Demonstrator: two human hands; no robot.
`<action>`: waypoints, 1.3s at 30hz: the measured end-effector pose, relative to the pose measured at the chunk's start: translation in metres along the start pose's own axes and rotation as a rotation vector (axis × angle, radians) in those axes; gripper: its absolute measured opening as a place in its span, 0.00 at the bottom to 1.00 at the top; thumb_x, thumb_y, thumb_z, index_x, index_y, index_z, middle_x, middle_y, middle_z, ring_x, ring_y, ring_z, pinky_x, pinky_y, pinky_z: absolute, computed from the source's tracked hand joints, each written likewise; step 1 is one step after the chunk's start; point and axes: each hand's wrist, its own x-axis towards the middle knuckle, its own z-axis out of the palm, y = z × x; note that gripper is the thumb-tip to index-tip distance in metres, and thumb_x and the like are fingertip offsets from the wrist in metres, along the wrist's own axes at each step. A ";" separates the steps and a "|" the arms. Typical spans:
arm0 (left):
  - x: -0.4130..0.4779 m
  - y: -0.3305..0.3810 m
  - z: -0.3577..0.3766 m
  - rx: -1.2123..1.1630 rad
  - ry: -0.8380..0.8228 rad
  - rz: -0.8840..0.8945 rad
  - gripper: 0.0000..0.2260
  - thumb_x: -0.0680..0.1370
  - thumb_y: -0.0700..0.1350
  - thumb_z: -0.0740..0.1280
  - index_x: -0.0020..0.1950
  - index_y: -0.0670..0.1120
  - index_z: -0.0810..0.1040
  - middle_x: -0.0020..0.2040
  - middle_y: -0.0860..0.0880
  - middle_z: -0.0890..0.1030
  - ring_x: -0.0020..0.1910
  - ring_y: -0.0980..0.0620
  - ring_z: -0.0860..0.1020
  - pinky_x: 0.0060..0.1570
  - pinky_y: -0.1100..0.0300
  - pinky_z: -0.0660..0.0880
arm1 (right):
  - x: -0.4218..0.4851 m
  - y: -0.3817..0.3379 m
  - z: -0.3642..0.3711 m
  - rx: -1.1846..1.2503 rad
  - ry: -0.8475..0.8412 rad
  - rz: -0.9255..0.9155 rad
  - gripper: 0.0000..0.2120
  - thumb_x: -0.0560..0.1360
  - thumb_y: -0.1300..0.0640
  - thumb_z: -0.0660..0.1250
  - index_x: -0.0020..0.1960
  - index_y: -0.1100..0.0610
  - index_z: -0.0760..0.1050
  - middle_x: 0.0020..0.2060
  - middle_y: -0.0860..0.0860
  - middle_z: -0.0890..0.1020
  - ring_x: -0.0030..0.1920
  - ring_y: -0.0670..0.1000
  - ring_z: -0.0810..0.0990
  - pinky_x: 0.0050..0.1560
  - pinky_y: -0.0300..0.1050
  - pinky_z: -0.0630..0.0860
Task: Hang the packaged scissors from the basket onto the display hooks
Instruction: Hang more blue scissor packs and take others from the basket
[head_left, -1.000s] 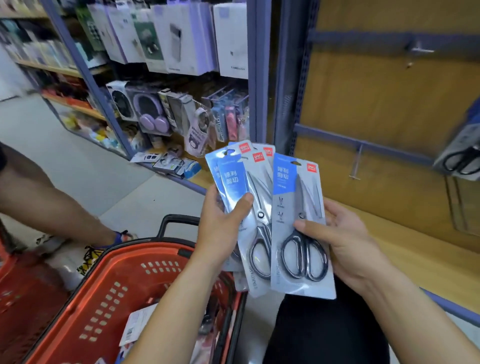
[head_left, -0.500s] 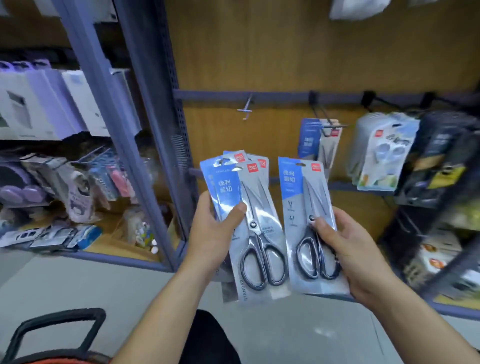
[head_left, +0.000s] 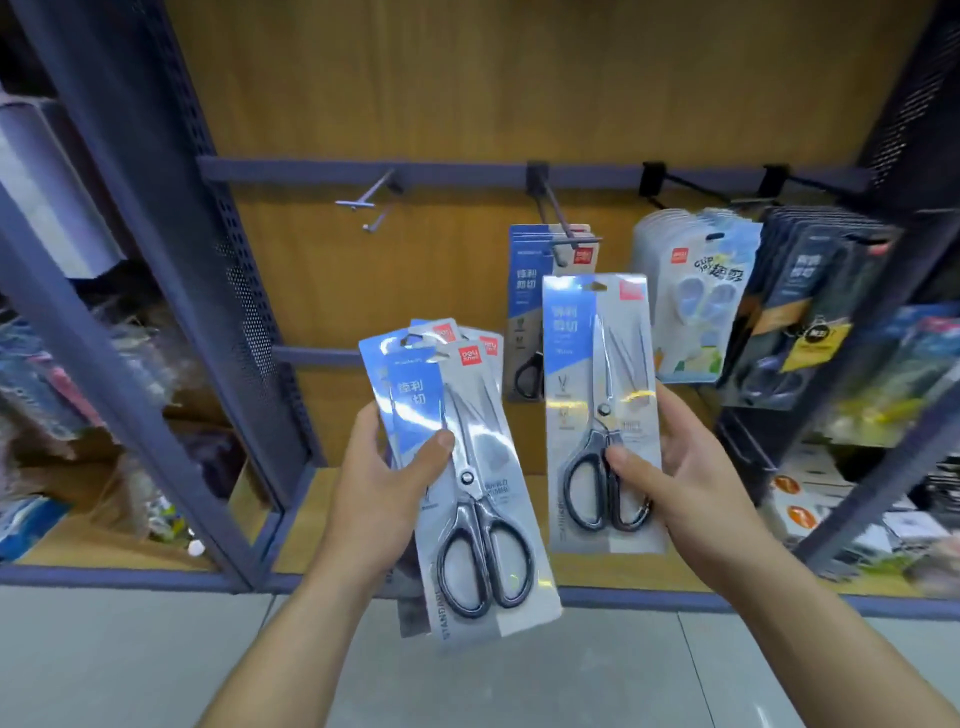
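the right hand (head_left: 691, 467) pinches one pack (head_left: 592, 364) by its lower half, thumb over the black handles, fingers behind. the pack stands upright, its hang slot on top just below the hook (head_left: 558, 218), which lies up and a little left of this nearer hand and carries matching packs (head_left: 524, 291). the left hand (head_left: 384, 493) grips a tilted fan (head_left: 498, 519) of more packs, thumb in front. flat glossy card, clear blister, steel blades; likely slippery.
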 end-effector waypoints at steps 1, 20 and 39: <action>0.003 -0.001 -0.003 0.004 0.005 0.011 0.15 0.79 0.41 0.72 0.64 0.49 0.76 0.53 0.57 0.86 0.52 0.58 0.84 0.43 0.68 0.78 | 0.005 0.001 0.001 -0.012 -0.011 -0.014 0.29 0.77 0.69 0.68 0.75 0.52 0.69 0.62 0.49 0.85 0.63 0.50 0.83 0.60 0.43 0.80; 0.005 -0.011 -0.015 -0.042 -0.030 -0.014 0.15 0.78 0.41 0.73 0.62 0.53 0.75 0.51 0.61 0.85 0.50 0.62 0.84 0.43 0.69 0.78 | 0.078 0.029 0.040 -0.417 0.266 -0.096 0.22 0.82 0.50 0.67 0.74 0.37 0.69 0.54 0.38 0.85 0.53 0.39 0.83 0.51 0.45 0.79; 0.008 -0.018 -0.010 -0.098 0.089 -0.040 0.21 0.77 0.51 0.76 0.68 0.55 0.74 0.58 0.59 0.84 0.58 0.57 0.83 0.59 0.52 0.78 | -0.039 0.039 0.095 -0.200 -0.117 0.128 0.23 0.75 0.55 0.77 0.67 0.44 0.76 0.57 0.37 0.85 0.58 0.41 0.83 0.58 0.40 0.79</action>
